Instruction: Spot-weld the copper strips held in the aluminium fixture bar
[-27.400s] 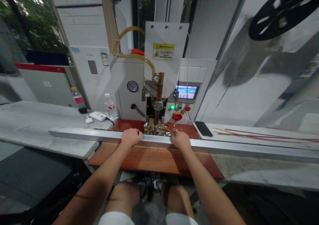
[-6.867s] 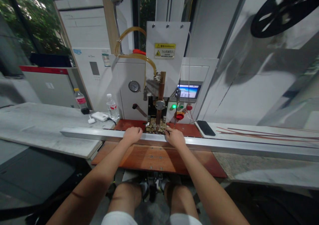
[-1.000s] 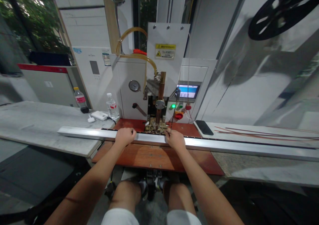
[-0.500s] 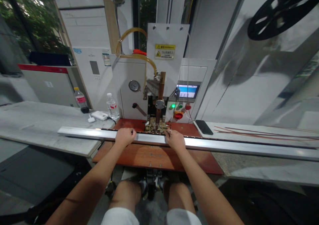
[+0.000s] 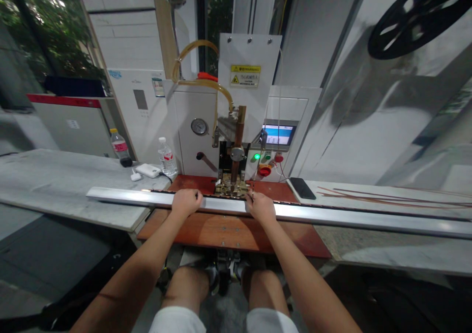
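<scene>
A long silver aluminium bar (image 5: pixel 324 215) lies crosswise in front of a white press-like machine (image 5: pixel 249 97). A thin dark strip runs along the bar's far edge. My left hand (image 5: pixel 187 203) is closed over the bar, left of the small brass fixture (image 5: pixel 230 189). On the fixture's other side, my right hand (image 5: pixel 261 208) has its fingers curled over the bar, fingertips close to the fixture's right edge. Both hands partly hide the strip, and their fingertips are hard to make out. Above the fixture stands a copper-coloured electrode column (image 5: pixel 238 141), its lower end down at the fixture.
A reddish-brown board (image 5: pixel 228 230) lies under the bar. To the left stand a cola bottle (image 5: pixel 120 146) and a clear water bottle (image 5: pixel 166 156) beside a white power bank (image 5: pixel 148 170). At right are a phone (image 5: pixel 302 188) and thin copper-coloured strips (image 5: pixel 383 198).
Both hands and the bar hold the same place at the fixture. Only a very slight shift of the whole view shows.
</scene>
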The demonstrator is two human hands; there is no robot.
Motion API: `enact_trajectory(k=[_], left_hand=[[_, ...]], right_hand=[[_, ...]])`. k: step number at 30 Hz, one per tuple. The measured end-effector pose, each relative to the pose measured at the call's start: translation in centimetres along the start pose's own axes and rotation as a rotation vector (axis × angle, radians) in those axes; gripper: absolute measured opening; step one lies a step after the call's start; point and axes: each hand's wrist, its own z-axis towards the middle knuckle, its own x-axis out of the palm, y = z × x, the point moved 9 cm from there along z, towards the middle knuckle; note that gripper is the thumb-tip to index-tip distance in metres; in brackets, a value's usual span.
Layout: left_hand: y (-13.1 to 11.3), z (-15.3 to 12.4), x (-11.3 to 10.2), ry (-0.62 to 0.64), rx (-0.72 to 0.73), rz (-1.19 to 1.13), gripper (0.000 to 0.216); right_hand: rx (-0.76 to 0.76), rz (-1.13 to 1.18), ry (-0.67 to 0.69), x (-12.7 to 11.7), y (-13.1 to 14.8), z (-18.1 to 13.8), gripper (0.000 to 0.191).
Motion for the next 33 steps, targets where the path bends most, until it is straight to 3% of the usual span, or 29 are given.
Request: enact_trajectory(k=[33], left_hand=[[-0.75,0.01,0.1,-0.036,0.037,0.04,0.047]], right_hand=[[0.036,-0.016,0.038,0.45,-0.92,-0.01,0.033]])
